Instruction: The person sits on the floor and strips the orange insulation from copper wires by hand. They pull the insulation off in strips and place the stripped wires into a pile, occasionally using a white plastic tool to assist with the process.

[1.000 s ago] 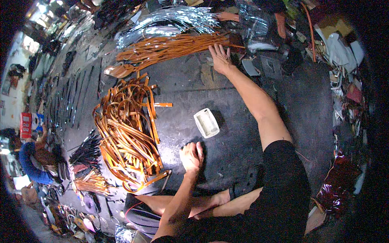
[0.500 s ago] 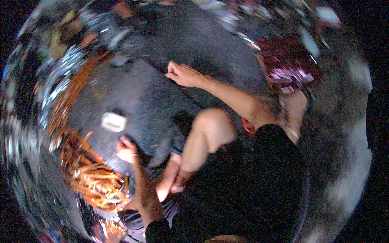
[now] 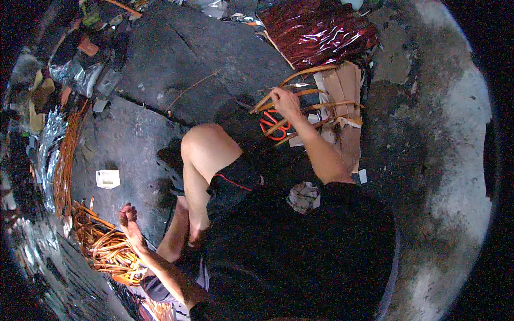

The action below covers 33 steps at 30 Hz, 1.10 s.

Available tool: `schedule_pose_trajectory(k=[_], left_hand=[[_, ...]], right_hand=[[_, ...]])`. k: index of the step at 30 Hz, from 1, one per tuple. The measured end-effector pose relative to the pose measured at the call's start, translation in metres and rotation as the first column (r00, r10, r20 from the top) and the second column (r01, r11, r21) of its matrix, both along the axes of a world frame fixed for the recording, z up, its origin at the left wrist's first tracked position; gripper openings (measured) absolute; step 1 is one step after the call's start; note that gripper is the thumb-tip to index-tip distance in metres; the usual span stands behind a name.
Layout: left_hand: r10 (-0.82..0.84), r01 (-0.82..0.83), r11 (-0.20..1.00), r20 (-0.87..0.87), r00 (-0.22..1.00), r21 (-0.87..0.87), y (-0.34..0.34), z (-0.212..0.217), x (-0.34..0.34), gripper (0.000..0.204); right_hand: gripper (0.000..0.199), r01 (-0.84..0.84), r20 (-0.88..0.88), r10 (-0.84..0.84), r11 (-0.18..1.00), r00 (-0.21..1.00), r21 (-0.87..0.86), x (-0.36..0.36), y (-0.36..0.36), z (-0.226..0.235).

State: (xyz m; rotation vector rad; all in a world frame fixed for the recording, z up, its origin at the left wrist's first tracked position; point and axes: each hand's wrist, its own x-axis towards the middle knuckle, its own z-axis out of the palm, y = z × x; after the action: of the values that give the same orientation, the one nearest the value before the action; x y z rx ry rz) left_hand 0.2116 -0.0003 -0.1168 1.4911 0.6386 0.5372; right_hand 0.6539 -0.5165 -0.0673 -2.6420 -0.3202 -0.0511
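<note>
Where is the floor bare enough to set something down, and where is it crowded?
Bare floor lies between the thin strip and the red sheet, and between the white tray and the knee. Crowded: around the right hand, with brown strips, orange handles and cardboard; beside the left hand, at the strip pile.

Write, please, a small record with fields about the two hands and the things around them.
Left hand: loosely open, nothing visible in it, near a pile of orange-brown strips
Right hand: fingers bent at some tan strips; grip unclear
Near right hand: orange looped handles, brown paper
Beyond left hand: white tray
Upper right: glossy dark-red sheets
</note>
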Motion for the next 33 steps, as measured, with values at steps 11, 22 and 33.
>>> schedule_pose_trajectory(k=[11, 22, 33], left_hand=[[0.038, -0.039, 0.999, -0.164, 0.986, 0.000, -0.095, 0.075, 0.047, 0.025], [0.083, -0.047, 0.987, 0.238, 0.968, -0.153, -0.161, 0.210, 0.157, 0.038], [0.401, -0.398, 0.914, 0.332, 0.854, -0.080, -0.133, 0.235, 0.073, 0.022]], right_hand=[[0.011, -0.481, 0.102, 0.508, 0.852, 0.856, -0.207, 0.023, -0.010, 0.009], [0.017, -0.748, -0.027, 0.916, 0.344, 0.400, 0.568, -0.088, 0.236, 0.192], [0.022, -0.839, 0.329, 0.907, 0.045, 0.261, 0.543, -0.213, 0.319, 0.196]])
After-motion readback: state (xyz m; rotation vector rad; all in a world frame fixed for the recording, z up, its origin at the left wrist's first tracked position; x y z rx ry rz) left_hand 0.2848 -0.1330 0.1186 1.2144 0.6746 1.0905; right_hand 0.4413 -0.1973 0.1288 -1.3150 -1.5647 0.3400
